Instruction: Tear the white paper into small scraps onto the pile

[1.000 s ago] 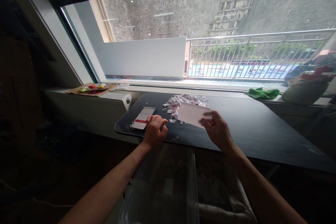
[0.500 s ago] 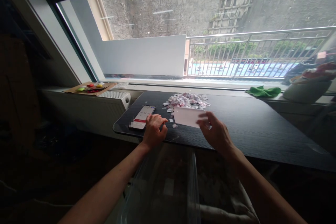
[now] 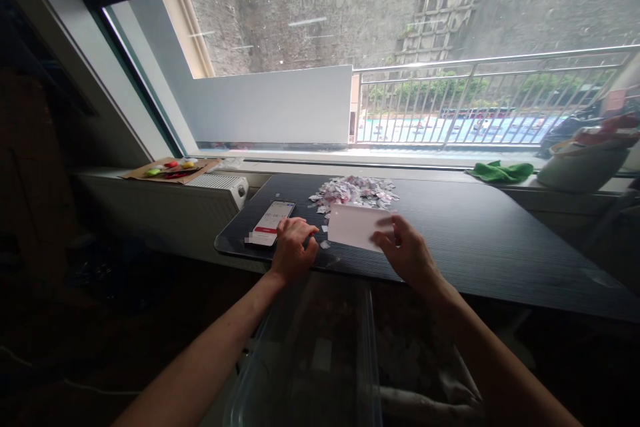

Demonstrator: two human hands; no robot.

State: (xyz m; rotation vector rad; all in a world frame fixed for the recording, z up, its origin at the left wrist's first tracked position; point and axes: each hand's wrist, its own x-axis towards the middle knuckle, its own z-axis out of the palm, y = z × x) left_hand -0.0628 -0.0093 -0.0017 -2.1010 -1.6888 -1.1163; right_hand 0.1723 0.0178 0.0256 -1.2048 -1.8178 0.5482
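The white card (image 3: 353, 227), which the right hand (image 3: 410, 253) is pinching, is moving toward the loosely spread left hand (image 3: 294, 247), so one paper bit (image 3: 325, 245) is getting farther from the pile (image 3: 355, 191) beyond both hands.

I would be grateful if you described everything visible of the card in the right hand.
The card is a plain, flat, pinkish-white rectangle, seemingly stiff paper or plastic, with a small spot near its upper left corner. The right hand holds its right end, the card slanting slightly, at the near side of the pile of paper scraps. Whether its lower edge touches the black table is unclear.
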